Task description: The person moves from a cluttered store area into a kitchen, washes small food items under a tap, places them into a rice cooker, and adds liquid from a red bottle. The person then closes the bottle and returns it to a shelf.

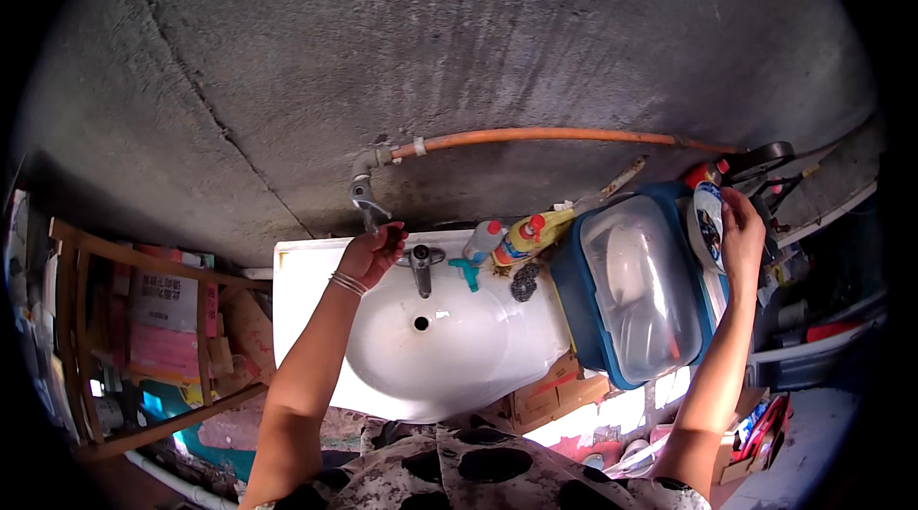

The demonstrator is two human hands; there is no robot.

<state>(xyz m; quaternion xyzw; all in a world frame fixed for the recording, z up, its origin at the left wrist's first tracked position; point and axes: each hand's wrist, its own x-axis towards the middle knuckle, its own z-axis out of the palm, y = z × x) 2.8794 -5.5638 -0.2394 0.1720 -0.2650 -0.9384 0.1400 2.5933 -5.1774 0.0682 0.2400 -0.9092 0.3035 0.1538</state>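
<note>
My left hand, with bangles at the wrist, is raised at the back left of a white ceramic sink, just below a metal wall tap. Its fingers are partly curled; whether they touch the tap is unclear. My right hand is at the far right, its fingers on the rim of a white bowl with blue patterning that stands tilted beside a lidded blue tub. What lies inside the bowl is too small to make out. A metal basin faucet stands behind the drain hole.
On the sink's back ledge are a bottle with a red cap, a yellow bottle, a teal plastic piece and a steel scourer. The blue tub with a clear lid adjoins the sink. A wooden frame stands left.
</note>
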